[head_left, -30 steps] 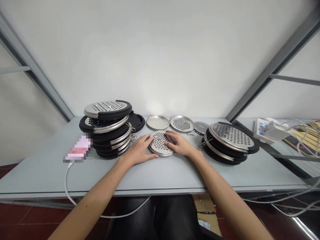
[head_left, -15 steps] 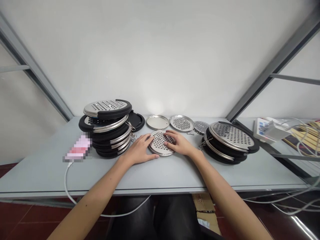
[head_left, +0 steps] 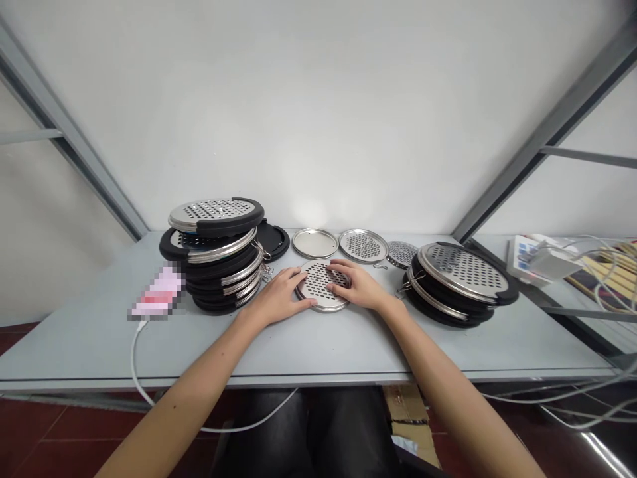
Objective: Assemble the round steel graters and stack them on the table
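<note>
A round metal grater plate (head_left: 323, 285) with rows of holes lies on the table in front of me. My left hand (head_left: 284, 295) rests at its left rim, fingers spread and thumb stretched along the near edge. From the other side, my right hand (head_left: 355, 284) lays its spread fingers over the plate's right part. Neither hand is wrapped round it. Behind it lie a plain metal disc (head_left: 315, 243), a second grater plate (head_left: 363, 246) and a darker perforated disc (head_left: 401, 253), partly hidden by the right stack.
Stacked graters with black rims stand at left (head_left: 213, 245) and right (head_left: 460, 282), wire clips hanging from them. A black round holder (head_left: 273, 240) lies behind the left stack. A blurred-out phone (head_left: 158, 295) with a white cable lies left; a power strip (head_left: 522, 260) sits far right.
The view has shifted very slightly. My left thumb has moved up a little closer onto the plate's near rim; otherwise both hands stay in place.
</note>
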`<state>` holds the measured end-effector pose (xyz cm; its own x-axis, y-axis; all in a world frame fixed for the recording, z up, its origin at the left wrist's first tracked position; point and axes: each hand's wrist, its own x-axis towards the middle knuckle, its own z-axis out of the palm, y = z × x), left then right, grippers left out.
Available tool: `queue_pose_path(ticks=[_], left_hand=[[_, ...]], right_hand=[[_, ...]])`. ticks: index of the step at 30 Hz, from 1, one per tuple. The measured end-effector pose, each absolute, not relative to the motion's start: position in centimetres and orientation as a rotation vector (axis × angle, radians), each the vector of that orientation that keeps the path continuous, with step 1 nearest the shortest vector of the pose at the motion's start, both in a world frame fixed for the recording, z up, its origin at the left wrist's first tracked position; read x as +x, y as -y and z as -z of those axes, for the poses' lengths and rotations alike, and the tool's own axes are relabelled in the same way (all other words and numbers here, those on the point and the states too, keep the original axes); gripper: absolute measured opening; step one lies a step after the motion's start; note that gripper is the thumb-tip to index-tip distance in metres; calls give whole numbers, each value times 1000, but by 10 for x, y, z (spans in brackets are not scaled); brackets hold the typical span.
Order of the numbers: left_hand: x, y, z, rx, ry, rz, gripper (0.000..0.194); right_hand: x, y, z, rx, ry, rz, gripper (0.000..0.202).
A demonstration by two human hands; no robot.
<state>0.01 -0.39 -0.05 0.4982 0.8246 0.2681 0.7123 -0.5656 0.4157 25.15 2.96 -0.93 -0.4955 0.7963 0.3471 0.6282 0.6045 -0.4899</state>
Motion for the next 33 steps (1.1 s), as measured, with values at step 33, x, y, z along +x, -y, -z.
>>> queue_pose_path(ticks=[33], left_hand=[[1,0,-4,2142,-1342,-989,46]], right_hand=[[262,-33,-6,-1063,1939,-716,46]])
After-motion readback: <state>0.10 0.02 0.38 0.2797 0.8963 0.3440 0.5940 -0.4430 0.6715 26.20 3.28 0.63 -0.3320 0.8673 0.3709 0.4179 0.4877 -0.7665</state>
